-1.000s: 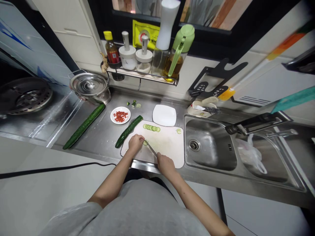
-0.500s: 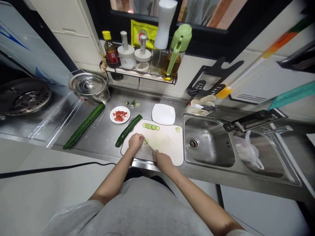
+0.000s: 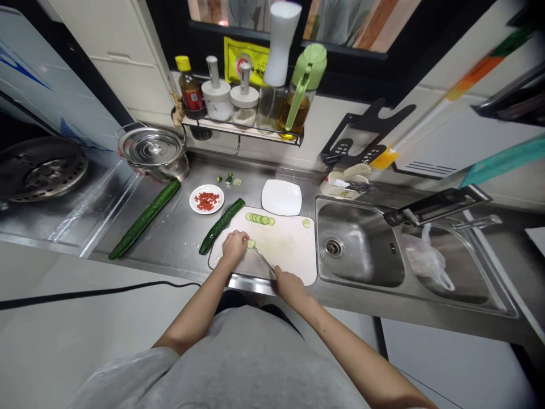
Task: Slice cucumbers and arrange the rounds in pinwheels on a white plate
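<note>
My left hand (image 3: 234,246) is closed at the left part of the white cutting board (image 3: 293,258), pinching a pale green cucumber slice (image 3: 251,243) at its fingertips. From the right, my right hand (image 3: 292,285) grips the handle of a slim knife (image 3: 264,261), whose tip is at or beside the slice; whether it touches cannot be made out. A row of overlapping cucumber slices (image 3: 260,219) lies near the board's far edge, and a couple of cut pieces (image 3: 306,224) lie at its far right corner. A dark green cucumber (image 3: 222,226) rests along the board's left edge.
Behind the board are a white square plate (image 3: 281,197), a small plate of chopped red pieces (image 3: 206,199) and cucumber ends (image 3: 229,179). A long cucumber (image 3: 145,218) and a lidded steel pot (image 3: 154,152) are to the left. The sink (image 3: 361,244) adjoins on the right.
My right hand has shifted slightly right and toward me, so more of the knife shows. The slice at my left fingertips shows a paler face. My left hand stays nearly in place.
</note>
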`<state>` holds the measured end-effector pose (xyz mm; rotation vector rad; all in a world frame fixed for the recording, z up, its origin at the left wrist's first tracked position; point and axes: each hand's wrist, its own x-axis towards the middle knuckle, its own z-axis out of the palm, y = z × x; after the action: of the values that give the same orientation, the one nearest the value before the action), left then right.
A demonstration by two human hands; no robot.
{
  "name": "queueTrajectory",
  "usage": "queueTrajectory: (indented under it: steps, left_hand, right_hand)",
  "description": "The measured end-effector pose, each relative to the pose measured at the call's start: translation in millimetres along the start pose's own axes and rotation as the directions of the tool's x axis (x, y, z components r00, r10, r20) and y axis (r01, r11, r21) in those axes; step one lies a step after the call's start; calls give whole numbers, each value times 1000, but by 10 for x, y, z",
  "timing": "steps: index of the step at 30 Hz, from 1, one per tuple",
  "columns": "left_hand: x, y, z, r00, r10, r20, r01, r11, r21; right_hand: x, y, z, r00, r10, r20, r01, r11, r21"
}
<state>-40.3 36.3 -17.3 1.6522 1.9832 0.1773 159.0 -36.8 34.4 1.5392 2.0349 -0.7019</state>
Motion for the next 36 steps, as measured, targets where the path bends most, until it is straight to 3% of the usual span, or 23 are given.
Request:
queueTrajectory:
  steps: [8, 17, 26, 36]
  left_hand:
    - [-42, 77, 36, 1000, 10, -3, -10, 1000, 28]
    - [-63, 55, -30, 999, -47, 10, 48, 995, -92]
    - [-12, -176, -284, 991, -131, -30, 132, 991, 15]
    - [-27, -178, -207, 994, -48, -98, 64, 986, 156]
  right_hand:
    - [-180, 125, -19, 1000, -14, 19, 12, 998, 55]
    - [-220, 177, -14, 1000, -15, -9, 16, 988, 152]
    - [-178, 298, 33, 998, 29, -64, -18, 985, 170]
    - [-136, 401, 15, 995, 66, -79, -50, 980, 195]
